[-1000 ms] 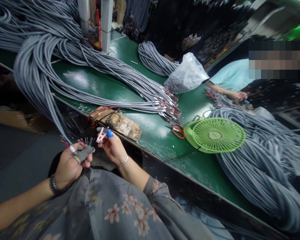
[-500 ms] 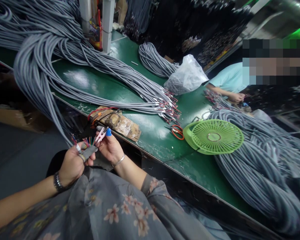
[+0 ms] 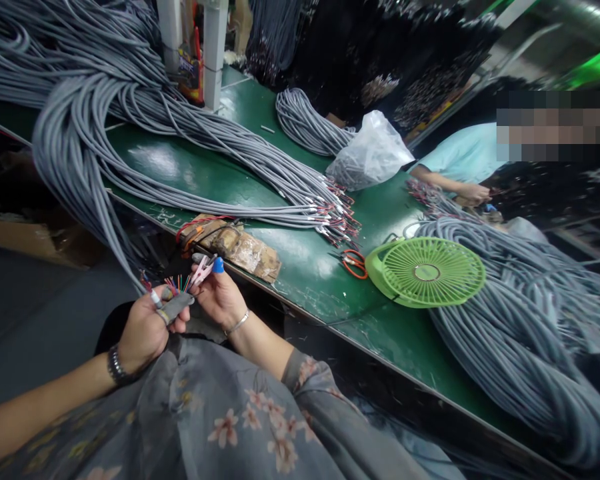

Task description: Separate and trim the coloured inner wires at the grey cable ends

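Note:
Over my lap, my left hand [image 3: 147, 327] is closed on the end of a grey cable [image 3: 123, 257], which hangs down from the bundle on the table. Its thumb wears a grey wrapping [image 3: 175, 307]. A fan of thin coloured wires [image 3: 180, 283] sticks up between my hands. My right hand [image 3: 223, 297] pinches a small pinkish-white clip-like piece [image 3: 203, 270] close to the wires. A blue cover [image 3: 218, 265] sits on a fingertip of that hand. Whether the piece touches the wires, I cannot tell.
A green table [image 3: 305, 257] bears long grey cable bundles [image 3: 220, 137], a taped cardboard piece [image 3: 253, 250], orange-handled scissors [image 3: 355, 263], a green fan [image 3: 427, 272] and a plastic bag [image 3: 373, 153]. Across it, a co-worker in a light blue sleeve [image 3: 453, 153] handles cables.
My hands have stayed almost in place, with the same things in them. The view has shifted very slightly.

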Demonstrator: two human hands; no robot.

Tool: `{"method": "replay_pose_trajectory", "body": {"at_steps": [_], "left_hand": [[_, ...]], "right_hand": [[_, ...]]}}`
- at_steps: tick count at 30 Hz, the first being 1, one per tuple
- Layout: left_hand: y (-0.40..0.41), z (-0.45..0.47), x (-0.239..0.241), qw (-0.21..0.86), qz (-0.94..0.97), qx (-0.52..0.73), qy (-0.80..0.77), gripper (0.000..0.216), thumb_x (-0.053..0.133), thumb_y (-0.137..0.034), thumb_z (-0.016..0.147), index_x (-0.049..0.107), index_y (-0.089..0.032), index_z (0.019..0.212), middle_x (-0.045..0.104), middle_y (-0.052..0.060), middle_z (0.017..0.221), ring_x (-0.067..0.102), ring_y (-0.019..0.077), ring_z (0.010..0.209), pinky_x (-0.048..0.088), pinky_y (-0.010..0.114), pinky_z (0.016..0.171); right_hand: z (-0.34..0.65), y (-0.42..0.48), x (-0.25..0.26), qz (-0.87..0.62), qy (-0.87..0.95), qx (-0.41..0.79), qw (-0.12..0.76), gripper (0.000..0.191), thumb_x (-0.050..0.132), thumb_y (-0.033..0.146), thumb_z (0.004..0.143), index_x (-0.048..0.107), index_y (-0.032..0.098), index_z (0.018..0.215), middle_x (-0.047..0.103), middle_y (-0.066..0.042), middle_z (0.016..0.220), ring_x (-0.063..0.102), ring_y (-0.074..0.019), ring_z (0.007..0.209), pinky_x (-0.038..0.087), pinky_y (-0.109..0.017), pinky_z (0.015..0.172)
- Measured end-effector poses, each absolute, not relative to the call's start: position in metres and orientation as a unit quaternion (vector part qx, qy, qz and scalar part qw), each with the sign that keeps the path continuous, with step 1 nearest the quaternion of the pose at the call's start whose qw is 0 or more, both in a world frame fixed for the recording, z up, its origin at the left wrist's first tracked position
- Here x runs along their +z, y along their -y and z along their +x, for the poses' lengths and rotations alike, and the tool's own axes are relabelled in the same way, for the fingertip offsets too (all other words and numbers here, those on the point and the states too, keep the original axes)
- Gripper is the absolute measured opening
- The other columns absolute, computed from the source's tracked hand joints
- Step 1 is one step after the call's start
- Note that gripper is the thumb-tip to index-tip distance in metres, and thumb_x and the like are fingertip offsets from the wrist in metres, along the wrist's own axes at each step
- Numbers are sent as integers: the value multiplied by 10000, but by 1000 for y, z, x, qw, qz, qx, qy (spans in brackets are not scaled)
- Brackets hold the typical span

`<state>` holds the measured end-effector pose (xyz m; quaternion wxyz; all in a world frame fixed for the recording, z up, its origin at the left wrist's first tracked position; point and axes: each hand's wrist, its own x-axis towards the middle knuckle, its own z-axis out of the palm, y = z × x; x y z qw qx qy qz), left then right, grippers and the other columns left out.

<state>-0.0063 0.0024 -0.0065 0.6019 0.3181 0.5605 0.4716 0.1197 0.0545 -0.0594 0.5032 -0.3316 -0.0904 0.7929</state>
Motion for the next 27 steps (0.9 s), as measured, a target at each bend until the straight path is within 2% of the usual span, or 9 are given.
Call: {"method": "replay_pose_trajectory", "body": {"at_steps": [7,11,16,20,27], "left_hand": [[2,-17,-11,614,324,467,-547,299,909,-364,525,655,-213,569,669,-2,487,531,108,387,412,217,407],[6,-24,-13,609,308,481,-551,288,913,-346,509,662,-217,563,678,-2,487,531,110,380,417,220,406],[7,-28,-19,601,341,467,-552,299,910,-376,541,659,-215,556,678,6,488,543,116,382,408,218,405],[5,-31,-27,589,379,449,-555,277,881,-398,578,678,-210,558,673,18,489,553,121,388,417,220,416],[3,-32,-21,639,438,361,-519,261,848,-399,641,683,-221,546,663,10,468,553,132,390,439,235,431]], "right_hand": [[122,-52,-61,-326,140,796,490,511,751,718,904,695,212,852,719,-17,803,627,-151,712,512,-250,626],[129,-46,-66,-319,196,805,460,563,790,768,826,695,214,849,730,-22,829,613,-147,721,522,-245,623],[131,-33,-67,-344,301,797,396,495,988,552,677,706,184,849,665,9,747,551,-119,637,502,-259,607],[128,-28,-59,-378,334,757,416,419,1027,404,635,704,193,799,660,24,705,537,-113,593,466,-261,583],[128,-26,-51,-362,369,746,420,483,1030,491,556,665,207,696,658,35,652,572,-118,588,495,-279,622]]}}
